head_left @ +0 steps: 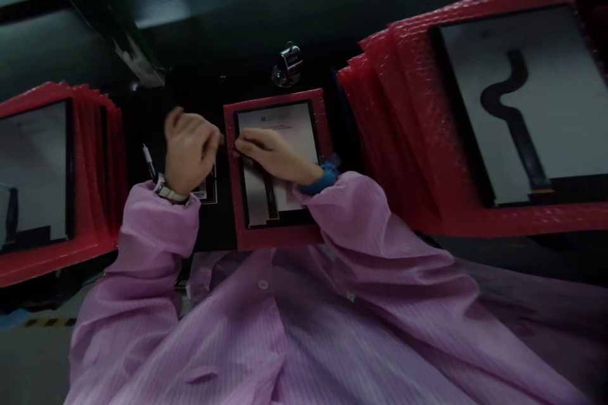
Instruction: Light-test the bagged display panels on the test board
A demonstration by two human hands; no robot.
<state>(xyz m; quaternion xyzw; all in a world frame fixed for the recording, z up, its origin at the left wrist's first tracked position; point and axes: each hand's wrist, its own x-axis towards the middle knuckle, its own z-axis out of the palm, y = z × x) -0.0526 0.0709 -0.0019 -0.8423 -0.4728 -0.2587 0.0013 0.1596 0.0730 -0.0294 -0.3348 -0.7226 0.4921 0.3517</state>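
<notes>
In front of me a flat display panel (297,196), pale with a black border and a dark ribbon cable (270,196), lies on a red bubble-wrap sheet (280,239). My right hand (278,155), a blue band at its wrist, reaches over the panel. Its fingertips are pinched together at the panel's left edge; whatever they grip is hidden. Just left of the red sheet, my left hand (190,149) hovers with its fingers curled in, partly blurred. I cannot make out anything inside it. A watch strap (170,191) circles that wrist.
At right, a tall pile of red bubble-wrap sheets (408,120) bears another panel (570,107). A similar pile (99,171) with a panel (38,171) stands at left. A small chrome device (288,65) sits behind the middle panel. A pen (149,161) lies by my left wrist.
</notes>
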